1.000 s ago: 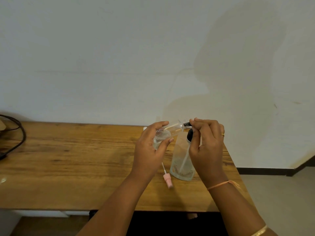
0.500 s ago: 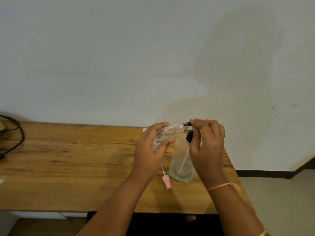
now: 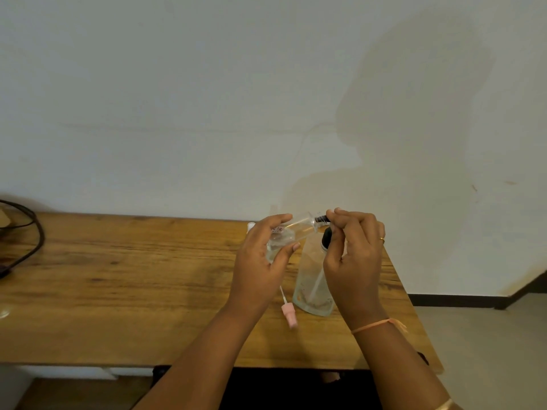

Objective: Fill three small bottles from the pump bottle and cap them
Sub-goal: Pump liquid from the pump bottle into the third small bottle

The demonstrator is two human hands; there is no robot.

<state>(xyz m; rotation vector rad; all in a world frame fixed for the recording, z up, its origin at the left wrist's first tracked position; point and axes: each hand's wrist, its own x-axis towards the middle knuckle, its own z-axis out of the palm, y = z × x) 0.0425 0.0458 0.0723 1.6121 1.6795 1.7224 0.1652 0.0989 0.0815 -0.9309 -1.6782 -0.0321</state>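
Barely anything shifts: left hand [image 3: 260, 261] still grips the tilted small bottle [image 3: 296, 229], right hand [image 3: 355, 255] pinches its black cap [image 3: 322, 219], likely mid-capping.

Setting: plain room at home, it seems. I work at a wooden table [image 3: 118, 276] against a stained white wall [image 3: 177, 99]; dark skirting [image 3: 458, 300] and pale floor [image 3: 488, 350] at right; black cable [image 3: 42, 238] at left.
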